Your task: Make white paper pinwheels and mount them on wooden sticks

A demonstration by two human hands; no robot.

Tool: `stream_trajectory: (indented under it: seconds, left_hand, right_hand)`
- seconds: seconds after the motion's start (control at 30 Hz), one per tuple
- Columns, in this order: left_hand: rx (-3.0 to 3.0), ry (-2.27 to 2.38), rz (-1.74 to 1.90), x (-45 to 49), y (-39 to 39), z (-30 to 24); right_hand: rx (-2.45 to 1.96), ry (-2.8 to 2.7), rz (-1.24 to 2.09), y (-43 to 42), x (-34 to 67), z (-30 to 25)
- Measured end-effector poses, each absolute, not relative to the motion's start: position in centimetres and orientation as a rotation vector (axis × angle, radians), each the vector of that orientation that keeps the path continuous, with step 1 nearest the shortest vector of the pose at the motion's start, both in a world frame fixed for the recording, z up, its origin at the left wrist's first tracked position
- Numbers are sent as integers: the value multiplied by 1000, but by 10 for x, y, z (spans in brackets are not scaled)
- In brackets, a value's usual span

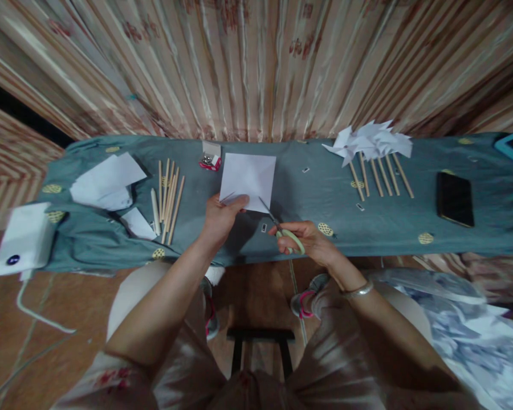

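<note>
A square white sheet of paper (248, 176) is pinched at its lower left corner by my left hand (224, 216), the thumb lying on top. My right hand (301, 239) holds scissors (293, 238) with pale green handles. Their blade tip lies at the lower right part of the sheet; whether it has cut the paper I cannot tell. To the left of the sheet is a small red and white box (210, 157) of metal pins or tacks. Several wooden sticks (171, 196) lie further left.
Several paper pinwheels (374, 141) on sticks lie at the right, with a black phone (455, 198) beyond. A paper stack (105, 183) and a white power bank-like device (24, 239) with a cable are at the left. A clear bag (474, 330) of paper pieces sits lower right.
</note>
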State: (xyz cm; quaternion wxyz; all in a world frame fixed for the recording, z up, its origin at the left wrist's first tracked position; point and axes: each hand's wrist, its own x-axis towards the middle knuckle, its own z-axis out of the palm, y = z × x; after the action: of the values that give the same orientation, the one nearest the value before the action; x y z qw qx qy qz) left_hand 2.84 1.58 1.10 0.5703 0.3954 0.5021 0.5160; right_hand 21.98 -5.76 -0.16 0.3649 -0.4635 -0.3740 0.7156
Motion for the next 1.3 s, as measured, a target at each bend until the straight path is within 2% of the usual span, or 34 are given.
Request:
stream_trajectory:
  seconds: [1.3]
  left_hand:
    - [965, 1179, 1132, 29, 12, 11]
  right_hand:
    - [-1210, -1001, 1843, -56, 219, 1]
